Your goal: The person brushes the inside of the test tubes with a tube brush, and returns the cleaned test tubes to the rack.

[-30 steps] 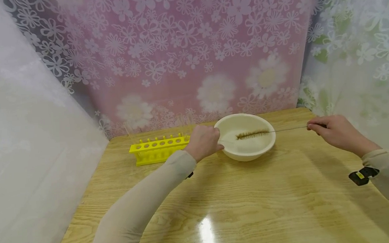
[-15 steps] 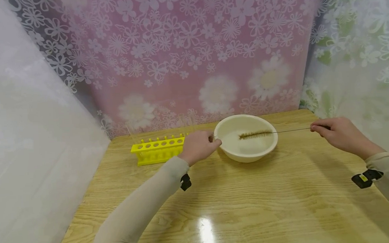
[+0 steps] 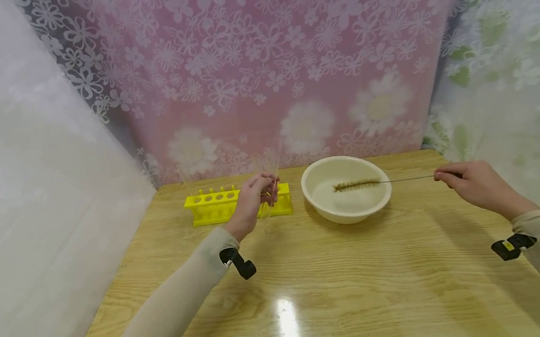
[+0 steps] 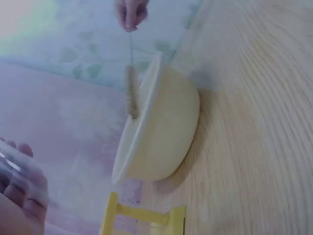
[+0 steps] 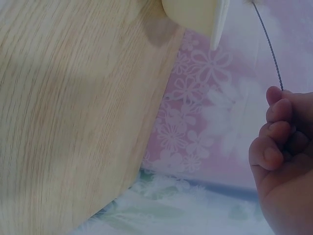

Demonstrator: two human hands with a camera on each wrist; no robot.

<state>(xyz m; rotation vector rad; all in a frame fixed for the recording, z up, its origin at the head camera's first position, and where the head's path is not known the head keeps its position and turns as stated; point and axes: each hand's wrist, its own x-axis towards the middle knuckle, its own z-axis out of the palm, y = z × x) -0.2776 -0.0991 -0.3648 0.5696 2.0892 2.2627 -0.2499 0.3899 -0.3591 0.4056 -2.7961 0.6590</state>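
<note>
My left hand grips a clear glass test tube, held nearly upright in front of the yellow test tube rack. In the left wrist view the tube lies across the curled fingers. My right hand pinches the wire end of a test tube brush. Its brown bristles hover over the cream basin, pointing left. The twisted wire runs up from the fingertips in the right wrist view.
Other clear tubes stand in the rack, faint against the pink flowered curtain. The wooden table carries rack and basin near its back edge. A white sheet hangs along the left side.
My left hand has moved left from the basin's rim to the rack and turned, bringing the test tube upright. The right hand and brush stay nearly still.
</note>
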